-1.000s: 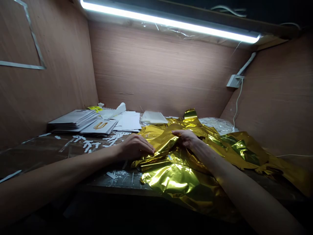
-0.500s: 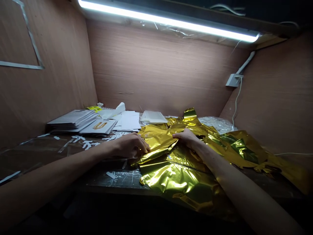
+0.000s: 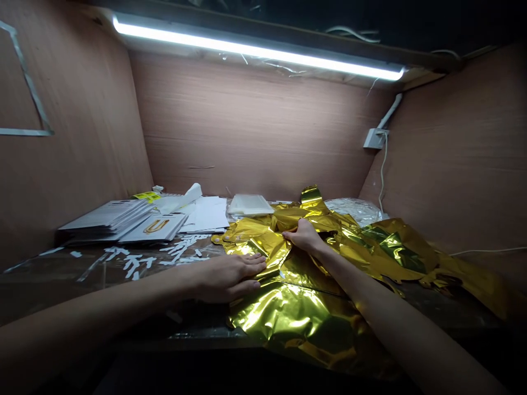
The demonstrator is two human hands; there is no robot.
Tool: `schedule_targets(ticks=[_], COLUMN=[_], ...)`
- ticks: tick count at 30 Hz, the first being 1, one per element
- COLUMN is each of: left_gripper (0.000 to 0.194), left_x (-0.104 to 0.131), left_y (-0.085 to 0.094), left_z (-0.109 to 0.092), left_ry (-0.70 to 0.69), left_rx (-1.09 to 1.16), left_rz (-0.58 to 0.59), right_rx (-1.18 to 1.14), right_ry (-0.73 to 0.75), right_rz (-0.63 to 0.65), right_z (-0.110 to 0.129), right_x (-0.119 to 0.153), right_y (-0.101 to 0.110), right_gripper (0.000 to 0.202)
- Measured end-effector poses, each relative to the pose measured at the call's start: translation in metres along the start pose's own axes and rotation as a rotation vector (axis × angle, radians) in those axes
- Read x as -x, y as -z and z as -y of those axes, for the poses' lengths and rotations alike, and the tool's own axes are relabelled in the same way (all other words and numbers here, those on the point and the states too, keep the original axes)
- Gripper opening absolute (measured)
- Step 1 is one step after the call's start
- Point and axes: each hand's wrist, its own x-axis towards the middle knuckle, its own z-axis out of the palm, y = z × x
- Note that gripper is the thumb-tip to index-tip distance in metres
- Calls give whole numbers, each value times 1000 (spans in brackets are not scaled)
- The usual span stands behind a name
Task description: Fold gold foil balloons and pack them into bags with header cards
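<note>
Flat, crinkled gold foil balloons (image 3: pixel 288 315) lie in a shiny heap on the table, one hanging over its front edge. My left hand (image 3: pixel 228 275) rests palm down on the foil, its fingers stretched out to the right. My right hand (image 3: pixel 303 236) is closed on a fold of the foil a little farther back, thumb to the left. Small tabs show at the foil's left end. What lies under the upper layers is hidden.
At the left stand stacked white cards (image 3: pixel 105 214), one bearing a gold U (image 3: pixel 156 226). White paper scraps (image 3: pixel 134 264) litter the table. Behind the foil are a translucent plastic stack (image 3: pixel 250 204) and clear plastic wrap (image 3: pixel 354 209). A cable (image 3: pixel 383 170) runs down the right wall.
My left hand has let go of the foil's folded left edge and now lies flat on it. My right hand keeps its hold. The camera view has turned slightly right.
</note>
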Motion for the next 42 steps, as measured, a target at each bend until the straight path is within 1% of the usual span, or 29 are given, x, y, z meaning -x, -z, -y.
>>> schedule_targets(ticks=[1, 3, 4, 6, 8, 9, 11, 14, 16, 20, 23, 25, 26, 27, 28, 30, 31, 33, 35, 38, 40, 42], left_gripper=[57, 58, 58, 54, 43, 37, 36, 36, 31, 23, 23, 21, 19, 18, 18, 22, 24, 26, 26, 26, 27, 29], left_x=[1, 2, 3, 3, 3, 3, 3, 6, 7, 8, 6, 5, 4, 4, 4, 3, 3, 2, 1, 0, -2, -3], left_y=[-3, -5, -5, -5, -6, -7, -10, -17, -20, -21, -20, -20, -21, -21, -21, -21, -21, -20, -19, -17, -16, -15], left_z=[0, -3, -6, -11, -15, -16, -17, -17, -17, -20, -25, -27, -27, -26, -25, -21, -18, -15, -15, -17, -18, -19], left_ry=[16, 56, 65, 47, 39, 54, 94, 94, 66, -9, -42, -23, -15, -16, -20, -2, 28, 114, 164, 194, 208, 208], left_rx=[-4, -14, -18, -22, -38, -62, -141, -287, -373, -530, -616, -623, -610, -586, -549, -454, -409, -342, -321, -295, -289, -297], left_rz=[12, 33, 29, -16, -66, -75, -77, -138, -189, -247, -378, -496, -528, -530, -496, -349, -276, -192, -173, -163, -150, -146], right_rx=[112, 336, 417, 559, 675, 713, 762, 811, 818, 780, 814, 855, 875, 894, 909, 925, 926, 918, 901, 871, 839, 758], right_ry=[121, 438, 601, 879, 1080, 1149, 1226, 1238, 1237, 1241, 1240, 1241, 1243, 1245, 1249, 1241, 1218, 1130, 997, 801, 725, 689], right_rz=[-16, -24, -8, 40, 100, 125, 161, 207, 228, 228, 250, 283, 303, 325, 349, 392, 407, 432, 451, 456, 454, 487], right_z=[2, 7, 11, 17, 23, 25, 28, 28, 28, 31, 35, 37, 39, 40, 42, 44, 45, 45, 41, 30, 22, 18], right_x=[1, 5, 8, 14, 19, 21, 24, 26, 26, 28, 30, 32, 32, 33, 34, 35, 35, 33, 28, 18, 12, 8], right_y=[1, 3, 3, 3, 2, 1, -1, -3, -4, -4, -3, -3, -4, -4, -5, -5, -4, -1, 4, 12, 17, 22], right_gripper=[17, 10, 10, 20, 31, 36, 41, 40, 41, 41, 41, 38, 34, 31, 30, 32, 34, 40, 45, 49, 52, 56])
